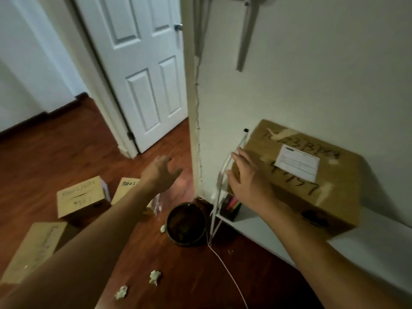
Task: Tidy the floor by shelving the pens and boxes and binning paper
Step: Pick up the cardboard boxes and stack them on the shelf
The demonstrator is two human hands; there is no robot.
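A large cardboard box (307,172) with a white label sits on the white shelf (367,248) at about 3 o'clock. The right hand (247,175) rests flat on its left end, fingers straight; whether the thumb hooks the box's side is hidden. The left hand (160,172) hangs in the air near centre, fingers spread and loose, blurred, holding nothing. Below the box a dark holder of pens (231,206) stands half hidden behind the right wrist and a white wire frame (220,186). A round dark bin (186,224) stands at 6 o'clock; its contents are too dim to read. Three smaller boxes (80,199) lie on the wood floor (44,152) at 8 o'clock, one behind the left forearm, one cut by it. Crumpled paper balls (155,277) lie at 7 o'clock
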